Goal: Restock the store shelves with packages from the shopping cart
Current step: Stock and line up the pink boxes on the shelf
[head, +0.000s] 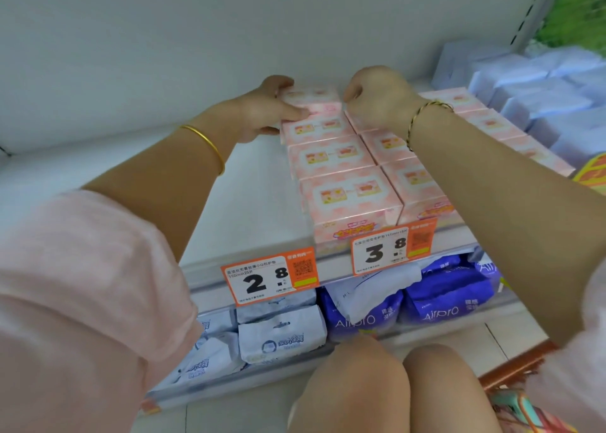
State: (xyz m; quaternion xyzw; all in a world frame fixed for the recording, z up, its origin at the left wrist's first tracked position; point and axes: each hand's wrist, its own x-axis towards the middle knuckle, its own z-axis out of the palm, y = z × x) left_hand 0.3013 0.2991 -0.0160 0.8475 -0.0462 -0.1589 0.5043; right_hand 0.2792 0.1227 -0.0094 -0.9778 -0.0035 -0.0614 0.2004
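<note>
Head view shows the left hand (pixel 265 105) and right hand (pixel 377 101), fingers curled round either side of a pink package (pixel 311 100) at the far end of the shelf (pixel 249 187), which should probably settle squarely, flush behind the pink row (pixel 328 157).

the white upper shelf (pixel 249 183) carries pink boxes (pixel 347 196) packed touching in rows that run front to back on its right half. the rearmost box (pixel 311 100) of the left row sits askew, and pale blue packs (pixel 541 98) are stacked just beside the pink rows at the far right. an orange 2.8 price tag (pixel 272 277) and an orange 3.8 price tag (pixel 390 247) hang on its front rail, and the lower shelf (pixel 229 383) holds white-grey soft packs (pixel 278 331) at left, touching dark blue packs (pixel 449 298) at right.
</note>
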